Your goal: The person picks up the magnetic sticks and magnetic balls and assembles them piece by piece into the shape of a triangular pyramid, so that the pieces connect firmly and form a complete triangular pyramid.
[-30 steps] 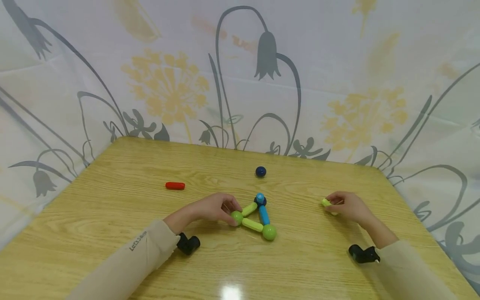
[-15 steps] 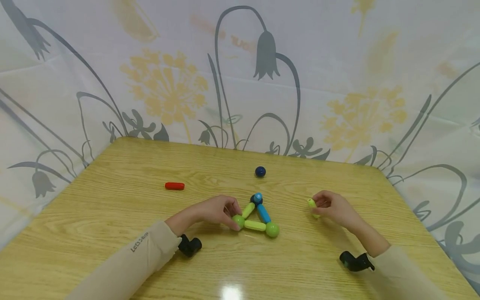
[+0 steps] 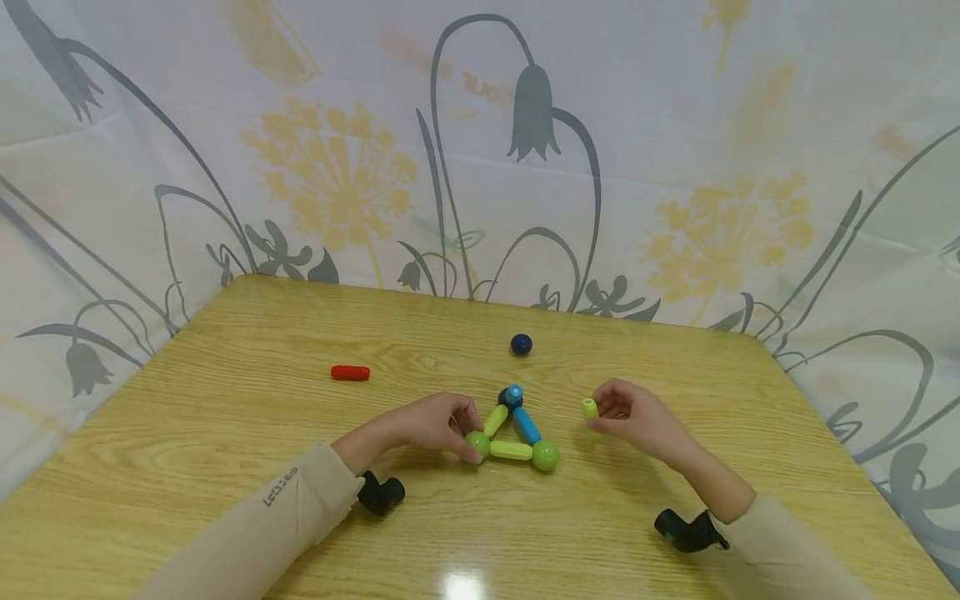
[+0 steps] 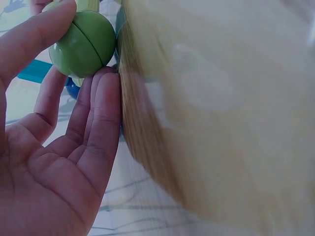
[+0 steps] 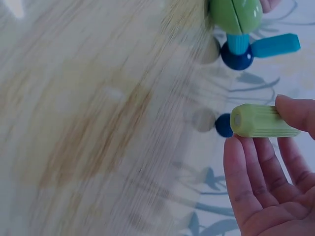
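My left hand pinches a green ball between thumb and fingers; the left wrist view shows this ball close up. It forms the left corner of a triangle of rods and balls lying on the table. Two lime rods, a blue rod, a second green ball and a dark blue ball make up the rest. From the dark blue corner a short blue rod stands up. To the right, my right hand pinches a loose lime rod, apart from the triangle.
A loose dark blue ball lies behind the triangle on the wooden table. Farther left is a red rod. A flower-patterned cloth hangs along the table's back edge.
My right hand has moved left with the lime rod, nearer the triangle, and the rod has turned more upright. The triangle has turned slightly under my left hand, which keeps its grip.
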`<state>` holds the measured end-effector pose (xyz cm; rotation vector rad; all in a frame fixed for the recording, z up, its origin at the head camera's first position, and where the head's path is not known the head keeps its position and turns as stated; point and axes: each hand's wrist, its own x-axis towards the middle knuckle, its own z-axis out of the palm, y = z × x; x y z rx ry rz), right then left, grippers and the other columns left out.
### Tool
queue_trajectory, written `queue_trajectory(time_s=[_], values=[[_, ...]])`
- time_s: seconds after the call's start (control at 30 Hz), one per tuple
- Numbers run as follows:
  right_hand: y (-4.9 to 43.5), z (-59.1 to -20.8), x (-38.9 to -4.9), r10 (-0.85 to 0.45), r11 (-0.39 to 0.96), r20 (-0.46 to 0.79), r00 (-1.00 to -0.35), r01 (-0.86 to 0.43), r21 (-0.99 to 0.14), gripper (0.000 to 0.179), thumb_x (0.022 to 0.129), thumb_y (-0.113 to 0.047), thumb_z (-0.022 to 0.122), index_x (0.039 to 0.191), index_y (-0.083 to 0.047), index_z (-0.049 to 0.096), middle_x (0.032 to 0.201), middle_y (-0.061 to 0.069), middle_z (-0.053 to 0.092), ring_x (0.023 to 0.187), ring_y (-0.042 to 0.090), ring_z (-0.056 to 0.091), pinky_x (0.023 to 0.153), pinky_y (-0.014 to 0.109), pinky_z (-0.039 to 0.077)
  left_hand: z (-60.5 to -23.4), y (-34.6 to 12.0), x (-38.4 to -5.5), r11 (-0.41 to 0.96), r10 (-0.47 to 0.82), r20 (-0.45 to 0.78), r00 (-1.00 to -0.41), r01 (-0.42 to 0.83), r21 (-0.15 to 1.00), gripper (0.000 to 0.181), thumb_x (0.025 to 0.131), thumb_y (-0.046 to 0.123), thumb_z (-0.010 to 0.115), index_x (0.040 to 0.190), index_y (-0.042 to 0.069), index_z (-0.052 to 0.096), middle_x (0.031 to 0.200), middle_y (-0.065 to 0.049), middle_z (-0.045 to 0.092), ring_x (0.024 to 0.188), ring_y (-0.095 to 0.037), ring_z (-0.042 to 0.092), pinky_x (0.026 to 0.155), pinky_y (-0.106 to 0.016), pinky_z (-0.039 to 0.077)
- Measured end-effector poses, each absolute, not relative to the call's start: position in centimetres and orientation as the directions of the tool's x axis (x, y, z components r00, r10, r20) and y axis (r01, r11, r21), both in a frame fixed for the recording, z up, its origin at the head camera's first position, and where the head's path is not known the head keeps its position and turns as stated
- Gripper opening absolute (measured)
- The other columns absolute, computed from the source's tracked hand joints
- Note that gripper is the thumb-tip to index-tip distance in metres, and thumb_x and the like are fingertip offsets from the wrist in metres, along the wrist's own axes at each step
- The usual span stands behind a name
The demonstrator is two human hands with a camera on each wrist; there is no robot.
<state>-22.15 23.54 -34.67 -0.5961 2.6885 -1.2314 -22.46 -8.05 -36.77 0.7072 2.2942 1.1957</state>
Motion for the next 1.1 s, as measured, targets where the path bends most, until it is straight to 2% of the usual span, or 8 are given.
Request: queue_trajectory(time_s=[0.43,0.93,1.1], values=[[21.2,-34.7,-21.8,-0.425,0.561,0.068,-0.903,-0.321,-0.763,0.029,0.082,-0.013,0.073,0.101,0.0,0.057,0.089,0.006,0.058,0.079,0.019,0.057,0.067,0.029,0.048,-36.7,-7.9,-22.3,0.49,0.622,-0.17,-0.765,0.211,0.846,0.029,0.077,0.013,0.078,0.097,0.006,0.058,0.093,-0.002,0.057,0.082,-0.014,0.055,0.074,-0.027,0.046],[18.8,-34.9,-21.1,-0.522,0.468,0.096,-0.848,-0.379,-0.798,0.027,0.081,-0.01,0.073,0.099,-0.001,0.056,0.089,0.006,0.059,0.079,0.019,0.059,0.069,0.029,0.05,-36.8,-8.0,-22.3,0.491,0.625,-0.172,-0.762,0.212,0.845,0.029,0.077,0.013,0.077,0.097,0.006,0.058,0.092,-0.002,0.057,0.084,-0.014,0.055,0.075,-0.027,0.046],[18.2,-34.9,-21.0,-0.545,0.477,0.099,-0.833,-0.405,-0.78,0.026,0.082,-0.011,0.072,0.101,-0.001,0.058,0.088,0.005,0.059,0.08,0.019,0.058,0.069,0.029,0.05,-36.8,-8.1,-22.5,0.477,0.631,-0.159,-0.759,0.217,0.852,0.029,0.077,0.012,0.077,0.098,0.005,0.058,0.092,-0.002,0.057,0.084,-0.014,0.055,0.075,-0.028,0.046]])
